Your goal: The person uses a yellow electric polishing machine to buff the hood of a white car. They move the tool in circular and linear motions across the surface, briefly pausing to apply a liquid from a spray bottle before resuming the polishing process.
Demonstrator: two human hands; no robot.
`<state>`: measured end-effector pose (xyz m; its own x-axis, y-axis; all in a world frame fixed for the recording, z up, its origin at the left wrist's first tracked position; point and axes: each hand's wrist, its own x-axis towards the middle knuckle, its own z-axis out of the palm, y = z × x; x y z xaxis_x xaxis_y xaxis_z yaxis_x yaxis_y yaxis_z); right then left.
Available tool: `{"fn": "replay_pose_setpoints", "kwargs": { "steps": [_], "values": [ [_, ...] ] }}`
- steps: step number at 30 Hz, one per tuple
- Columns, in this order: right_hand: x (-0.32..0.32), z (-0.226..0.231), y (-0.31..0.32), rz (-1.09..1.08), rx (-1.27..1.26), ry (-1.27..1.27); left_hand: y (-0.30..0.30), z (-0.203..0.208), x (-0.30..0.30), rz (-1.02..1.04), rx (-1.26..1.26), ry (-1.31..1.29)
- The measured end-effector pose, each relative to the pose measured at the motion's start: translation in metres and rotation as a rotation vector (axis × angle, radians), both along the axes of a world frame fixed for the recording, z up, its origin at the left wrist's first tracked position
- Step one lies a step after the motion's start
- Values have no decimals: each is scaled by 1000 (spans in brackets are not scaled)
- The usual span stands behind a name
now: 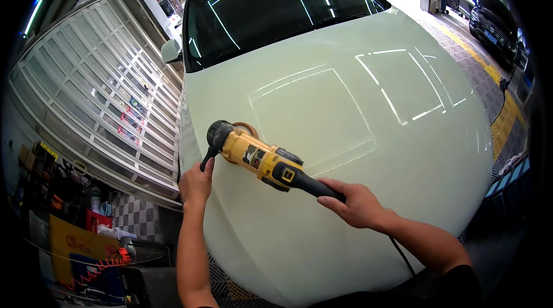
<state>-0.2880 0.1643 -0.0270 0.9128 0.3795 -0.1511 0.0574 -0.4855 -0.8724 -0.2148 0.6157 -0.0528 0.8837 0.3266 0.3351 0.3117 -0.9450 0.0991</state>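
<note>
A yellow and black car polisher (262, 160) lies across the left part of a pale green car hood (322, 112). My left hand (197, 183) is closed round the black side handle near the polisher's head. At the other end, my right hand (358, 201) grips the black rear handle. An orange-brown pad (246, 128) shows partly behind the polisher's head, at the hood's surface; the rest of it is hidden. From below my right forearm a black cord (402, 255) runs down over the front of the hood.
Ahead stands the dark windshield (276, 11), with a side mirror (171, 51) at its left. A white slatted shutter (109, 86) lines the left side. Lower left, a red coiled hose (109, 262) hangs among clutter. A dark car with its hood raised (494, 26) stands far right.
</note>
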Motion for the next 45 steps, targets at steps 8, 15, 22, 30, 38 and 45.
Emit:
{"fn": "replay_pose_setpoints", "kwargs": {
  "steps": [8,15,22,30,38,45],
  "values": [
    [127,1,-28,-253,17,-79,-182,4,110,-427,-342,-569],
    [129,15,-156,-630,102,43,-357,-27,119,-553,-1654,146],
    [186,55,-265,-805,51,128,-438,-41,99,-1035,-879,128],
    [307,48,-158,-557,48,62,-152,-86,153,-293,-267,-256],
    [329,35,-79,-400,-5,-43,-139,-79,153,-116,-202,-150],
    [379,32,-167,-627,-13,-13,-141,-80,159,-128,-217,-174]
  ]
}}
